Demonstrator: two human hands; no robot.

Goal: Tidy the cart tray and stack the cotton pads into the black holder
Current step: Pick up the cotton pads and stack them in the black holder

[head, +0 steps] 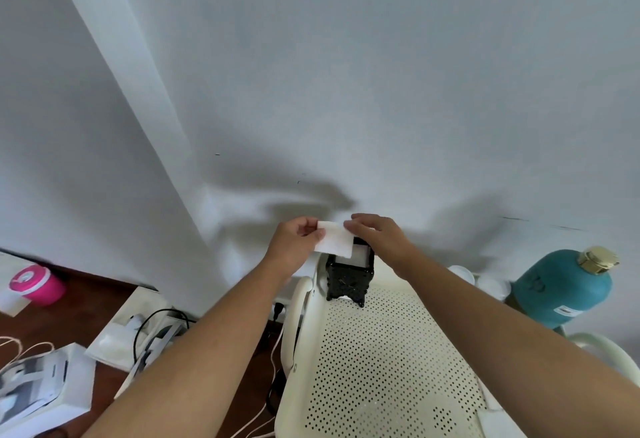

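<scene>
The perforated cart tray bears the black holder, above which left hand and right hand pinch one cotton pad.

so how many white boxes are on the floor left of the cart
3: a large white cardboard box at bottom left, a flat white box nearer the cart, a small one under the pink cup. Others may be out of view.

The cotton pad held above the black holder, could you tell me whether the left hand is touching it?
Touching. The head view shows the left hand pinching the left edge of the cotton pad between thumb and fingers, with no gap visible.
</scene>
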